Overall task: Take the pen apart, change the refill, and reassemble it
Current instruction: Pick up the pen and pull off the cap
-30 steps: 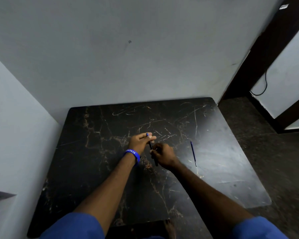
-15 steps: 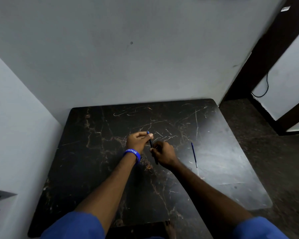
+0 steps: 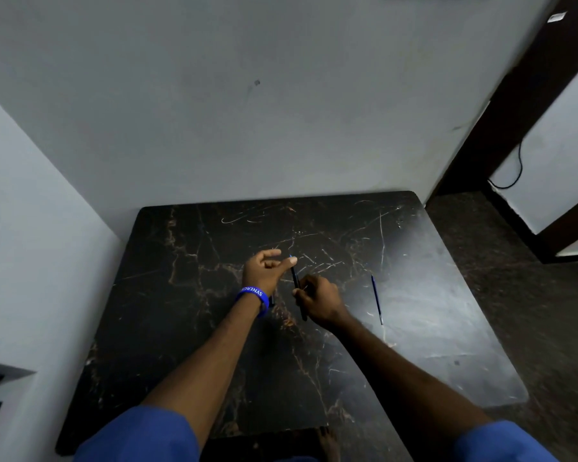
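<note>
My right hand (image 3: 319,301) grips a dark pen barrel (image 3: 296,278) near its middle and holds it nearly upright over the table, a small blue end pointing away from me. My left hand (image 3: 264,271), with a blue wristband, is just left of the barrel's top. Its fingers are spread and its thumb tip is right beside the blue end; nothing shows in its fingers. A thin blue refill (image 3: 376,300) lies on the black marble table (image 3: 187,328), to the right of my right hand.
The table stands in a corner, with grey walls behind it and to its left. A small dark piece (image 3: 271,300) shows beside my left wrist; I cannot tell what it is. Dark floor (image 3: 514,295) and a doorway lie to the right.
My left hand, which pinched the top of the pen, has opened its fingers and let go. My right hand still holds the barrel in about the same place.
</note>
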